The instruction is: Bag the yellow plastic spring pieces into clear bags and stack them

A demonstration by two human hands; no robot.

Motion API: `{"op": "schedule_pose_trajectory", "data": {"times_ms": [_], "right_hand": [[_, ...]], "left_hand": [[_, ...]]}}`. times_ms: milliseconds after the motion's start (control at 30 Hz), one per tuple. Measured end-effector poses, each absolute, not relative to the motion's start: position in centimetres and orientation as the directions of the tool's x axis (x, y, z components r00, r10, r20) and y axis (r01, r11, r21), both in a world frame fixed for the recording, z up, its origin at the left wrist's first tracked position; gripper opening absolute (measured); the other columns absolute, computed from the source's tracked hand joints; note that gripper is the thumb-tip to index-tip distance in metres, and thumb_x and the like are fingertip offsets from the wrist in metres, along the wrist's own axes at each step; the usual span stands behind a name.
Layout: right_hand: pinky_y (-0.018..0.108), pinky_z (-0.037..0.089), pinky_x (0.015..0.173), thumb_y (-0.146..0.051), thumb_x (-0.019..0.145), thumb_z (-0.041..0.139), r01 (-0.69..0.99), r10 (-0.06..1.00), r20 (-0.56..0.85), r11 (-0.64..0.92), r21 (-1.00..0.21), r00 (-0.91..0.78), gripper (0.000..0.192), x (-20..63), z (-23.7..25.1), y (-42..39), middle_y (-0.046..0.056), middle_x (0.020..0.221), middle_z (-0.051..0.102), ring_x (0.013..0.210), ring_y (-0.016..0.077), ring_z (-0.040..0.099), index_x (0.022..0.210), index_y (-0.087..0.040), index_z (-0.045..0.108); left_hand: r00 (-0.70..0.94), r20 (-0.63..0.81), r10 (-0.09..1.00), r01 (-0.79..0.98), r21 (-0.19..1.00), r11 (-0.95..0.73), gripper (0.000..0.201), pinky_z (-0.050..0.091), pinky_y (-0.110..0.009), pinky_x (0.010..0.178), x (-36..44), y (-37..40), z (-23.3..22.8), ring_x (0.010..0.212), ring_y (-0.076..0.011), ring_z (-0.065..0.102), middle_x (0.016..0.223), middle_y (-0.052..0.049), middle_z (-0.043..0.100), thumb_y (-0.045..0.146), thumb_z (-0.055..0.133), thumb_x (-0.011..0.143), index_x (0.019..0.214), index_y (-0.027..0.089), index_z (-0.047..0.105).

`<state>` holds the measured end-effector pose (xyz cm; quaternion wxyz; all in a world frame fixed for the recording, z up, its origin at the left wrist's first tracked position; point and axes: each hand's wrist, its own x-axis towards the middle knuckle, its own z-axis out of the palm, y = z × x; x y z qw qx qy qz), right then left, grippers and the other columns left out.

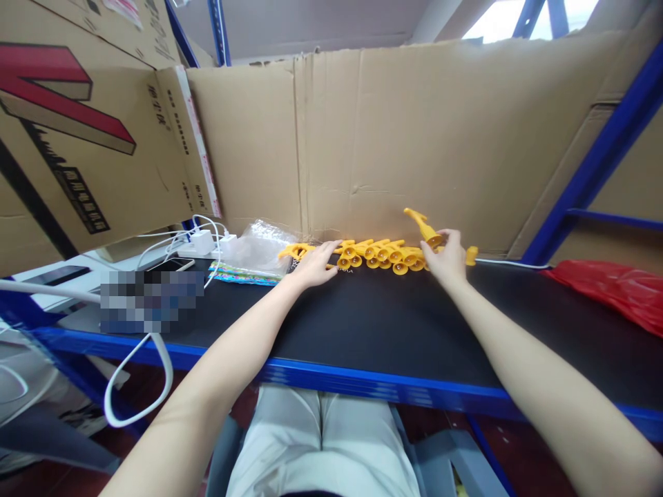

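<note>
A row of several small yellow plastic horn-shaped parts lies along the back of the black shelf top, against a cardboard wall. My left hand rests flat with its fingertips on the left end of the row. My right hand is at the right end and grips one yellow part that sticks up tilted above the others. Another yellow piece pokes out just right of that hand.
A clear plastic bag on a colourful packet sits left of the row. White chargers and cables and a phone lie farther left. A red bag lies at the right. Blue rack posts and cardboard boxes surround the shelf.
</note>
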<state>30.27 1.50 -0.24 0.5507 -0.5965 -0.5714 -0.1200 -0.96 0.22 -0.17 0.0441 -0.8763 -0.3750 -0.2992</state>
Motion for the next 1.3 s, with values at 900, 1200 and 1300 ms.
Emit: {"op": "schedule_pose_trajectory", "data": {"times_ms": [900, 1200, 1300], "right_hand": [[0.056, 0.020, 0.095, -0.047, 0.085, 0.030, 0.974, 0.809, 0.587, 0.108, -0.197, 0.029, 0.047, 31.9, -2.2, 3.9, 0.010, 0.125, 0.050, 0.118, 0.0278, 0.039, 0.117, -0.021, 0.052], [0.046, 0.028, 0.093, -0.025, 0.080, 0.034, 0.921, 0.693, 0.644, -0.075, -0.382, 0.324, 0.043, 36.7, -1.5, 2.6, 0.016, 0.127, 0.046, 0.115, 0.0278, 0.039, 0.120, -0.015, 0.047], [0.046, 0.034, 0.083, -0.022, 0.072, 0.042, 0.868, 0.737, 0.519, -0.186, -0.460, 0.433, 0.038, 39.2, -2.9, 2.7, 0.020, 0.115, 0.051, 0.107, 0.0315, 0.044, 0.108, -0.017, 0.053]], "left_hand": [[0.513, 0.311, 0.800, 0.806, 0.148, -0.574, 0.072, 0.027, -0.042, 0.102, -1.7, 1.6, -1.8, 0.130, -0.0288, 0.022, 0.144, -0.015, 0.016, 0.033, 0.051, 0.071, 0.134, 0.020, 0.020], [0.490, 0.286, 0.823, 0.827, 0.144, -0.543, 0.072, 0.027, -0.048, 0.100, -1.7, 1.6, -1.7, 0.130, -0.0308, 0.021, 0.143, -0.015, 0.018, 0.036, 0.050, 0.071, 0.135, 0.023, 0.019], [0.480, 0.285, 0.830, 0.835, 0.142, -0.531, 0.071, 0.025, -0.049, 0.101, -1.7, 1.6, -1.7, 0.131, -0.0305, 0.020, 0.143, -0.014, 0.021, 0.037, 0.050, 0.072, 0.134, 0.022, 0.020]]}}
